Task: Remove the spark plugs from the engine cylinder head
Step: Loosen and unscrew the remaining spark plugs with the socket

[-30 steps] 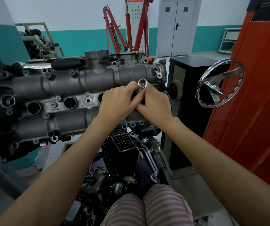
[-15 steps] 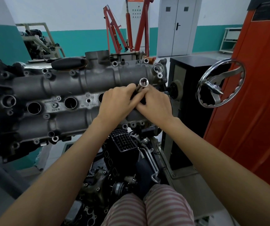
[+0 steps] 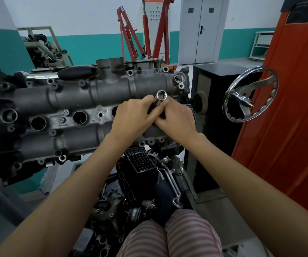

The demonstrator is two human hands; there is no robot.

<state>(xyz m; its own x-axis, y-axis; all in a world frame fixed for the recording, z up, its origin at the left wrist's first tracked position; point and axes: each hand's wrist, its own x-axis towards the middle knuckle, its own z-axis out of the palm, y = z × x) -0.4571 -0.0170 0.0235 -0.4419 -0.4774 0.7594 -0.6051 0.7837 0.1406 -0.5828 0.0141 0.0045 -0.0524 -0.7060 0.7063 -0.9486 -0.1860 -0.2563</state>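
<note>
With your left hand (image 3: 132,115) and right hand (image 3: 175,119) gripping the chrome tubular spark plug socket (image 3: 161,95), keep it straight: tilting risks it binding in the grey cast-aluminium cylinder head (image 3: 75,101) beneath them.

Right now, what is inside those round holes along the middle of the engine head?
The two uncovered wells look dark and hollow; their bottoms are not visible. The left hand and right hand, holding a socket tool, cover the rest.
</note>
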